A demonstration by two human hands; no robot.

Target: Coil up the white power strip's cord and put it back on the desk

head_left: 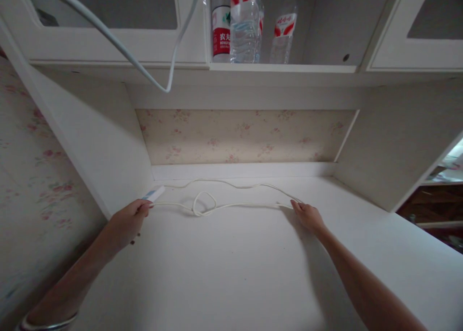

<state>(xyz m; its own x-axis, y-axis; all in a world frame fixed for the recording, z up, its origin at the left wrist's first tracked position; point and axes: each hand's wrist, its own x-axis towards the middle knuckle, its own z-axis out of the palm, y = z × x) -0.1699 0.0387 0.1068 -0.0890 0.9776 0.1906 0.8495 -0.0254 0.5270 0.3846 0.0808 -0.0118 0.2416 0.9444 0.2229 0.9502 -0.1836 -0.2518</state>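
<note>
A thin white cable [249,205] stretches between my two hands over the white counter, with a loose loop near its left half. My left hand [129,218] pinches the cable at the left. Just beyond those fingers lies a white block with blue-grey patches [154,194], its kind unclear. At the right, my right hand [307,216] has its fingers closed on the cable. A second stretch of cable runs behind, from near the block to my right hand.
The white counter [231,263] ends at a low back ledge, with side panels left and right. Overhead, a cabinet shelf [307,68] holds several plastic bottles [244,32]. A thick pale cord [119,48] hangs close in front at the upper left.
</note>
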